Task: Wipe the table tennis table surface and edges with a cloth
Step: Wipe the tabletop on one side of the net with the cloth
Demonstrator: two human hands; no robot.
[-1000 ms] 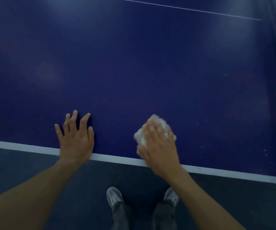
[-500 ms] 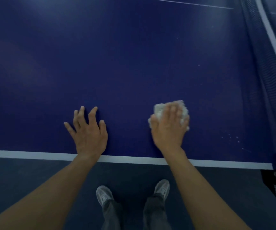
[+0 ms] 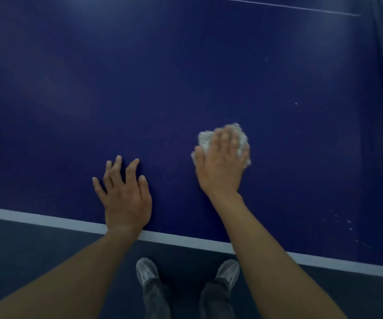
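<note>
My right hand (image 3: 222,168) lies flat on the crumpled white cloth (image 3: 205,140), pressing it to the blue surface (image 3: 185,77). My left hand (image 3: 126,199) rests spread and empty by the near edge line (image 3: 47,221). Pale specks (image 3: 339,220) lie to the right and nearer the edge, closest to my right hand.

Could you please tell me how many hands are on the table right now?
2. The left hand lies flat on the blue table beside its white edge line; the right hand, farther in, presses down on the white cloth.
</note>
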